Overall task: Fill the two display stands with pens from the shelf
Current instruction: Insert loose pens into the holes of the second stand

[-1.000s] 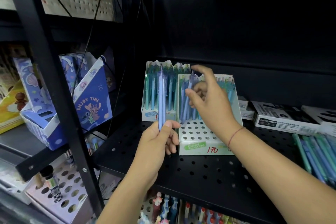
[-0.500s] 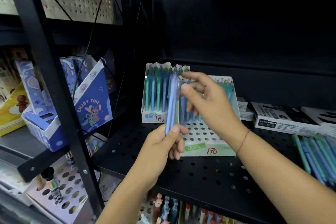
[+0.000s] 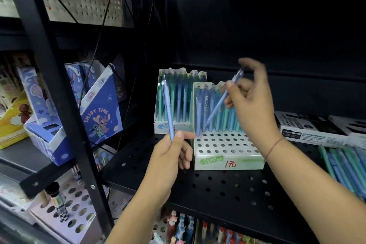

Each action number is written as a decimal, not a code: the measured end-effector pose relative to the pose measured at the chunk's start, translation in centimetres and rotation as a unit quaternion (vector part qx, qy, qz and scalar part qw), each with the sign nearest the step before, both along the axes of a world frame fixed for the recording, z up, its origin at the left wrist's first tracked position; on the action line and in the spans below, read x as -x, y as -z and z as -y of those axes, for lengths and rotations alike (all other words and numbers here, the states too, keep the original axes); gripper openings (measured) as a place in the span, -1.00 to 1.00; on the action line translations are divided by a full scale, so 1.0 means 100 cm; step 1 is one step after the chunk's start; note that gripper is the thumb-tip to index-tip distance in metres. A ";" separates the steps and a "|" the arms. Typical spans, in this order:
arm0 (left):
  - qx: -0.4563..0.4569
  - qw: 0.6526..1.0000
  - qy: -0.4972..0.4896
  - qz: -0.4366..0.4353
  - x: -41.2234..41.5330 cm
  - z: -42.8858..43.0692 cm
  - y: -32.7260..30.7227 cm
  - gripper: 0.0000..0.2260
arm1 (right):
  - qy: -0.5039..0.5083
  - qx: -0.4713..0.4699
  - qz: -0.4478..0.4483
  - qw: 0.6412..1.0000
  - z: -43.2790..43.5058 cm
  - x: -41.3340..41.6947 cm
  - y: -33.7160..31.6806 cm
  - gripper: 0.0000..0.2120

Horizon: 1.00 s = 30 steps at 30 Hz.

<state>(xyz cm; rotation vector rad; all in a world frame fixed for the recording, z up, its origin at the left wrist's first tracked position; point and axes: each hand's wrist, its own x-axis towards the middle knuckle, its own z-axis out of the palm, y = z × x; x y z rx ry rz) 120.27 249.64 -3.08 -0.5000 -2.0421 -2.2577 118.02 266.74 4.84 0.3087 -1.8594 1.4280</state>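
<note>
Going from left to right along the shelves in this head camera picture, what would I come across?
Yellow box, blue cartoon box, left hand holding a pen, front pen stand, black-and-white boxes, loose pens. The back stand and right hand overlap others, so I skipped them.

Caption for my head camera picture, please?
Left hand holds an upright pen; right hand angles a second pen over the front stand.

Our left hand (image 3: 170, 158) grips a pen (image 3: 168, 109) upright, before the back stand (image 3: 160, 127). Our right hand (image 3: 253, 105), blurred, pinches a second pen (image 3: 216, 109), tilted, over the front stand (image 3: 227, 144). The back stand is at 10 o'clock from the front one. Loose pens (image 3: 344, 166) lie on the shelf (image 3: 217, 188) at 3 o'clock.
</note>
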 end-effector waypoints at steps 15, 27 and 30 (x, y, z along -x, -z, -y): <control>0.021 1.000 0.023 0.002 0.000 -0.001 0.002 -0.69 | 0.046 -0.193 0.020 0.980 0.011 0.011 0.021 -0.62; 0.065 0.997 0.033 -0.008 0.001 -0.002 0.003 -0.69 | 0.088 -0.270 0.036 0.958 0.008 0.013 0.023 -0.67; 0.081 0.996 0.027 -0.013 0.000 -0.002 0.003 -0.69 | 0.094 -0.265 0.042 0.959 0.007 0.012 0.021 -0.68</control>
